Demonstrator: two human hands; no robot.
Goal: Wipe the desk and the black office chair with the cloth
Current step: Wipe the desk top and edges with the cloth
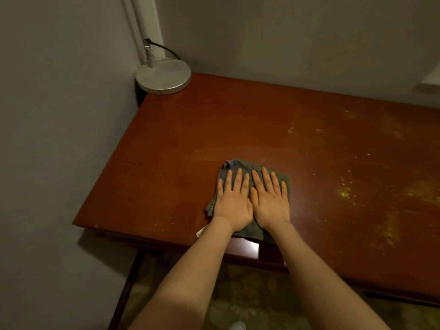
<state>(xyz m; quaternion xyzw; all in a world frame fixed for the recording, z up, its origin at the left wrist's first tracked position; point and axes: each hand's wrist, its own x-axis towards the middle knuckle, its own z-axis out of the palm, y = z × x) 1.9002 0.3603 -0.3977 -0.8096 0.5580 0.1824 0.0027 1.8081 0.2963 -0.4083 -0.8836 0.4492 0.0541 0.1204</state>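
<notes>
Directly under both hands lies the grey-green cloth, folded into a pad on the reddish-brown desk, close to the near edge and left of the desk's middle. The left hand and right hand sit side by side on top of it, thumbs touching or nearly so. Both palms are flat, with the fingers straight, slightly spread and pointing toward the far wall. Neither hand curls round the fabric; they only press on it.

Cloth shows beyond the fingertips, to either side, and between the wrists at the near edge. The pad looks about as wide as it is deep, so no long axis can be told. It sits slightly askew to the desk's front edge, with a bunched corner pointing far-left. A small white tag sticks out at its near-left side.

Yellowish specks mark the desk surface to the right. A round grey lamp base with a black cable stands in the far-left corner.
</notes>
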